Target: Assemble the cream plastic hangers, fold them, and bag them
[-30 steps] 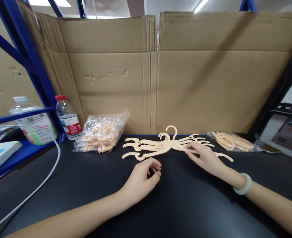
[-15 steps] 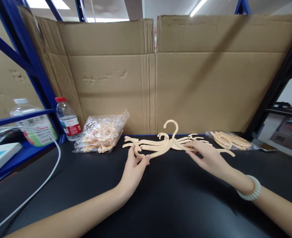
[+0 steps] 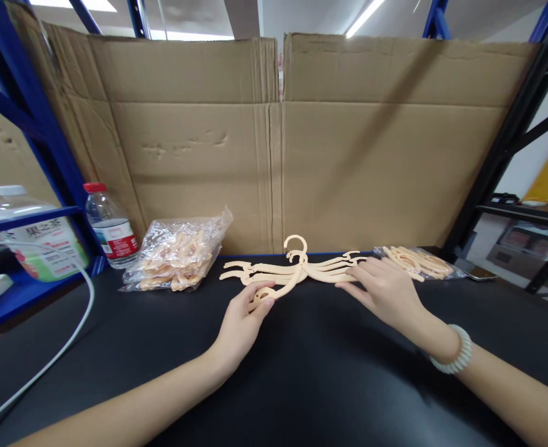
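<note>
Several cream plastic hangers [image 3: 297, 270] lie overlapped on the black tabletop [image 3: 302, 372], hooks pointing to the back. My left hand [image 3: 241, 320] pinches the left end of the front hanger between thumb and fingers. My right hand [image 3: 386, 288] lies with fingers stretched flat on the right arms of the hangers, pressing them down. A pale bead bracelet [image 3: 453, 360] is on my right wrist.
A clear bag of more hangers [image 3: 176, 254] lies at the back left, another flat bag [image 3: 416, 261] at the back right. Two bottles [image 3: 109, 223] stand by the blue rack [image 3: 31, 130]. A white cable [image 3: 45, 363] crosses the left side. Cardboard sheets [image 3: 278, 143] wall the back.
My left hand reached forward from the bare tabletop and took hold of a hanger's left end. My right hand pushed the hangers together, so their spread narrowed. The view shifted slightly right.
</note>
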### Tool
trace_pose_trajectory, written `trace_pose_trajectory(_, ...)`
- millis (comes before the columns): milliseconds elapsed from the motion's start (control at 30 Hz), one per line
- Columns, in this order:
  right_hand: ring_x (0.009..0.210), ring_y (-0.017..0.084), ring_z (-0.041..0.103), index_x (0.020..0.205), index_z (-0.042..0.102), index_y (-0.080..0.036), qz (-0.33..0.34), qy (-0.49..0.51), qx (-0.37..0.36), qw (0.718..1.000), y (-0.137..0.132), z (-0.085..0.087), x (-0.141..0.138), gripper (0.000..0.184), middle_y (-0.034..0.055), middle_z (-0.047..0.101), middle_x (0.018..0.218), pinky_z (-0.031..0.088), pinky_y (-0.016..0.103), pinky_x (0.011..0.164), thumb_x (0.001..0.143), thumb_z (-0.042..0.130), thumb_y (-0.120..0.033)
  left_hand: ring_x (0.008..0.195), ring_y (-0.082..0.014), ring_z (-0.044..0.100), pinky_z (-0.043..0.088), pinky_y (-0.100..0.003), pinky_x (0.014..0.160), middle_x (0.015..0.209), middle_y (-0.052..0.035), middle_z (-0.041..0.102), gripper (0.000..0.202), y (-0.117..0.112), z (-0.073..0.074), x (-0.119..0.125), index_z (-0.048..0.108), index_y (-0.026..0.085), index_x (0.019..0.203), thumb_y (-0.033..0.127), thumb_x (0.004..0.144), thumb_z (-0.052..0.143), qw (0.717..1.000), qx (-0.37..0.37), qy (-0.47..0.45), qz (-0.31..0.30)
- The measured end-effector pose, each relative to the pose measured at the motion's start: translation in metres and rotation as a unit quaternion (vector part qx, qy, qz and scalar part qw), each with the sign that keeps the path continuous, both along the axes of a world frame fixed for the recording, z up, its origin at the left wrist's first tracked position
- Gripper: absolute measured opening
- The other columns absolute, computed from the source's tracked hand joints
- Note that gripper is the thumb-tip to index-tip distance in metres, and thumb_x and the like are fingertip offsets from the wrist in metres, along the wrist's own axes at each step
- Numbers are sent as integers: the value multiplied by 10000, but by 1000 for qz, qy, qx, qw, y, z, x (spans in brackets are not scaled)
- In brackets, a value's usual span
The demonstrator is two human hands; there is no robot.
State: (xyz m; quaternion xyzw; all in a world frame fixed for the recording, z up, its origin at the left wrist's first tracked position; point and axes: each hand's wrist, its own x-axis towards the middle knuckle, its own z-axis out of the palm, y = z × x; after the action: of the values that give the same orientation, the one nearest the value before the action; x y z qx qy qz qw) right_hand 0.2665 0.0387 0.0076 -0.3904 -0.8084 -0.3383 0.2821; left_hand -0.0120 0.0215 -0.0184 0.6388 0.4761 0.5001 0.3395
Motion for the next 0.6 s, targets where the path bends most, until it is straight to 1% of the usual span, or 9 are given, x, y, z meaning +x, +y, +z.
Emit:
trace_pose_trajectory(67, 541, 205, 555, 721, 602, -163, -64, -12, 28, 998, -2, 0, 0, 431, 63, 623, 636, 300, 320, 529, 986, 447, -465, 634, -140, 519, 415, -253, 606, 726, 5, 578, 343, 0, 2, 1, 662, 185, 1057, 373, 775, 610, 1000, -7, -23, 2)
trace_pose_trajectory(133, 467, 193, 532, 744, 611, -159, -121, -23, 42, 991, -4, -1, -1, 447, 60, 625, 625, 249, 315, 485, 986, 429, -487, 610, -138, 516, 420, -257, 604, 669, 19, 546, 347, 0, 4, 2, 665, 178, 1036, 376, 755, 625, 999, -12, -38, 1)
trace_pose_trajectory(200, 474, 193, 549, 787, 621, -154, -145, -33, 40, 988, -5, -3, -4, 423, 86, 669, 726, 257, 314, 475, 988, 430, -473, 606, -138, 517, 424, -262, 608, 662, 21, 544, 346, 0, 5, 3, 667, 178, 1016, 378, 735, 638, 999, -14, -47, 2)
trace_pose_trajectory(267, 521, 190, 582, 833, 626, -151, -138, -36, 31, 989, -5, -4, -5, 378, 125, 694, 940, 304, 313, 482, 992, 434, -435, 613, -139, 518, 430, -266, 616, 676, 19, 551, 350, -1, 5, 3, 665, 181, 1005, 387, 723, 646, 998, -17, -55, 4)
trace_pose_trajectory(333, 567, 186, 605, 855, 627, -156, -119, -24, 17, 992, -4, -5, -6, 340, 144, 645, 1155, 362, 314, 499, 998, 427, -390, 619, -140, 521, 438, -272, 626, 692, 16, 557, 358, 0, 4, 3, 658, 179, 1004, 396, 720, 645, 998, -22, -63, 5)
trace_pose_trajectory(433, 740, 230, 653, 892, 631, -164, -57, 28, -24, 998, -2, -6, -7, 292, 158, 537, 1316, 471, 335, 576, 1001, 413, -326, 619, -136, 520, 441, -275, 635, 709, 15, 563, 367, 1, 2, 2, 649, 171, 1016, 395, 726, 633, 997, -28, -70, 10)
trace_pose_trajectory(500, 906, 258, 647, 958, 629, -178, 16, 96, -67, 993, 0, -8, -8, 237, 160, 503, 1332, 527, 363, 696, 993, 417, -280, 622, -133, 519, 438, -275, 641, 716, 14, 569, 370, 1, 1, 2, 644, 167, 1030, 387, 733, 625, 997, -31, -70, 11)
trace_pose_trajectory(567, 1023, 263, 617, 1022, 612, -201, 89, 177, -110, 974, 3, -10, -9, 175, 143, 537, 1264, 533, 393, 825, 966, 452, -247, 621, -132, 521, 433, -275, 639, 717, 14, 577, 374, 1, 1, 1, 639, 164, 1044, 382, 740, 618, 997, -37, -71, 12)
trace_pose_trajectory(600, 1052, 262, 606, 1051, 601, -212, 116, 213, -132, 961, 5, -11, -10, 164, 129, 563, 1217, 532, 399, 857, 944, 480, -240, 620, -131, 523, 431, -275, 636, 713, 15, 577, 374, 1, 1, 1, 638, 163, 1047, 380, 743, 616, 997, -38, -72, 12)
